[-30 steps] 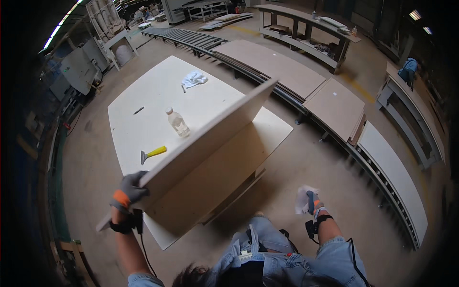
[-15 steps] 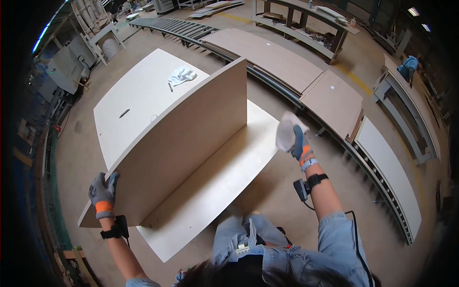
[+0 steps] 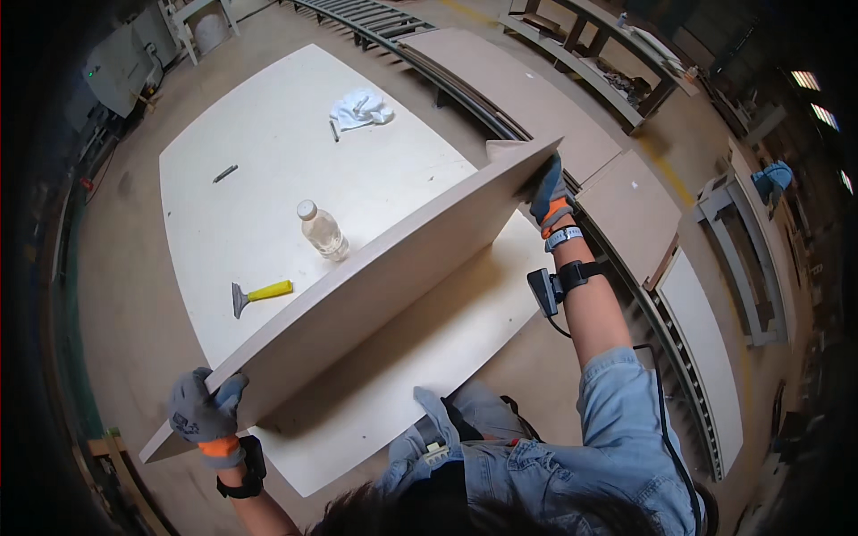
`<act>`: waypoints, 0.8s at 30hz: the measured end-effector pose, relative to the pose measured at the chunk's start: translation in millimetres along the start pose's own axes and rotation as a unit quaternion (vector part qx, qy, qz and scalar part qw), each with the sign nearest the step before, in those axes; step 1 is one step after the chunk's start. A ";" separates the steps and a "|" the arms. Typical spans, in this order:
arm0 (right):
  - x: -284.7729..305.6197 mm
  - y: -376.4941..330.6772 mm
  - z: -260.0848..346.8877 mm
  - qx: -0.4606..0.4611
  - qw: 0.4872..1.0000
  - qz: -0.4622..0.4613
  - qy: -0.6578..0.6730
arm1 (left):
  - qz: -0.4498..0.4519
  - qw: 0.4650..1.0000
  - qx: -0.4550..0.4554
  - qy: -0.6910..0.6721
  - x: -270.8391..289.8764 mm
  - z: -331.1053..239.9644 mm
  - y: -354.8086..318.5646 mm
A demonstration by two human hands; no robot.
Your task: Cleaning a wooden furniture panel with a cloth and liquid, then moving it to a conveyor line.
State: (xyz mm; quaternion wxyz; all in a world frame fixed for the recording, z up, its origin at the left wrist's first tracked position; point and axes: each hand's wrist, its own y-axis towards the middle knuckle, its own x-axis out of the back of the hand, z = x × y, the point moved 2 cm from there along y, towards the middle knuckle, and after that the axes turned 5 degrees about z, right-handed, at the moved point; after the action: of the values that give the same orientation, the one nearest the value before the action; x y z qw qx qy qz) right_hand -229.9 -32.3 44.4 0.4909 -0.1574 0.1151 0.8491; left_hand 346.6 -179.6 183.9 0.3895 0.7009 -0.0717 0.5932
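Note:
A large brown-faced panel [image 3: 375,268] stands on its long edge on a broad white board [image 3: 241,134], its top leaning toward me. My left hand [image 3: 206,406], in a grey glove with an orange cuff, is closed over the panel's near-left upper edge. At the far-right end my right hand [image 3: 547,192], gloved alike, grips the panel's edge; its fingers are partly hidden. A pale scrap [image 3: 502,149], perhaps the cloth, shows just past that edge. Behind the panel are a clear bottle [image 3: 323,232] with a white cap and a scraper [image 3: 268,291] with a yellow handle.
A crumpled white cloth [image 3: 362,109] and a dark pen-like tool [image 3: 225,173] lie on the white board. To the right runs a roller conveyor [image 3: 366,22] with brown panels [image 3: 527,89] on it. A person in blue [image 3: 770,179] is at a far-right bench.
My right hand has come from beside the panel, where it held a pale cloth, onto the panel's right end. The panel's top has tilted toward me, uncovering the bottle and scraper.

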 end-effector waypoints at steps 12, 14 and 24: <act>23.0 5.8 6.7 0.109 0.960 0.039 -0.256 | -0.005 1.000 -0.004 -0.018 4.6 -1.6 -3.4; 26.0 0.2 9.4 0.015 0.973 0.059 -0.223 | 0.012 1.000 -0.002 -0.016 3.4 -7.8 -8.6; 63.4 -12.9 -29.0 -0.204 0.804 -0.065 -0.555 | 0.236 0.962 0.130 -0.036 -89.7 -0.7 -31.7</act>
State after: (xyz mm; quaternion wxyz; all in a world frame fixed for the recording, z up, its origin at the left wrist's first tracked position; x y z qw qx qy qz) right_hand -243.9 14.5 -7.1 0.4813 0.2367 -0.3631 0.7619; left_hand 338.3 -189.9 89.7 0.1410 0.7298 -0.1717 0.6465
